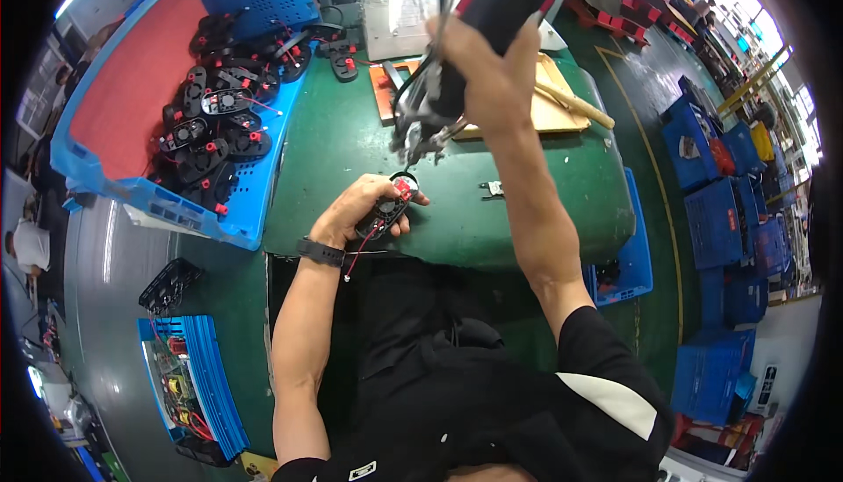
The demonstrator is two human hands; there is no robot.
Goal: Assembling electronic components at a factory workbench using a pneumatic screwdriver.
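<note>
Near the front edge of the green worktable, my left hand is closed around a black oval plastic housing. A red piece shows at the housing's far end, and a thin red-and-black wire with a white connector hangs from its near end. My right hand grips a power screwdriver with a black and red body and a yellow label. Its metal nose points down at the housing's far end; whether the bit touches is too blurred to tell. A small black-and-white part lies right of the housing.
To the left stands a blue bin holding several similar black housings, one more lying beside it. Behind the screwdriver are an orange tray and a yellow tray with a wooden handle. Another blue bin sits beyond the table's right edge.
</note>
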